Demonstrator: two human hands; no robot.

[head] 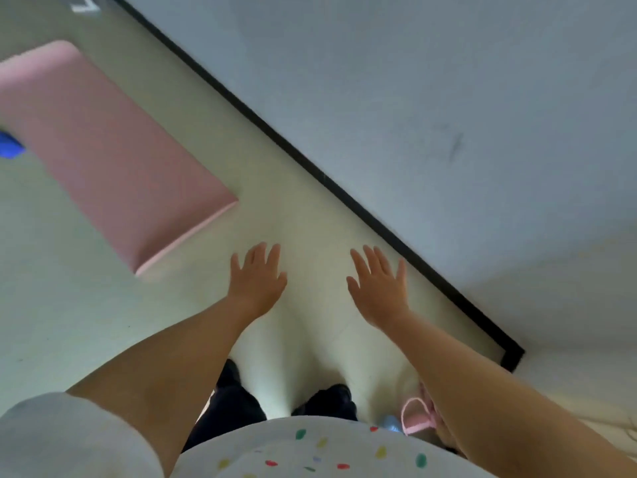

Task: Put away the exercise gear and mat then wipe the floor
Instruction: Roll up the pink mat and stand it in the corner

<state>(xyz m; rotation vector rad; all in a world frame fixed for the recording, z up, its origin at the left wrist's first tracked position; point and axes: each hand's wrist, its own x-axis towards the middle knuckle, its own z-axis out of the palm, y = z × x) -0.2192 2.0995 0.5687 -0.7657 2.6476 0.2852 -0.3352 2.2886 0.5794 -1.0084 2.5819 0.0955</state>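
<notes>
Under right forearm (482,391) — pink strap (415,417), half-hidden.

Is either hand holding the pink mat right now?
No: the left hand and right hand are both spread open over bare floor, clear of the pink mat.

The pink mat (103,150) runs off the left edge, and so does a blurry blue thing (10,146) touching it. Near the right forearm (499,391), pink straps (418,417) half hidden.
</notes>
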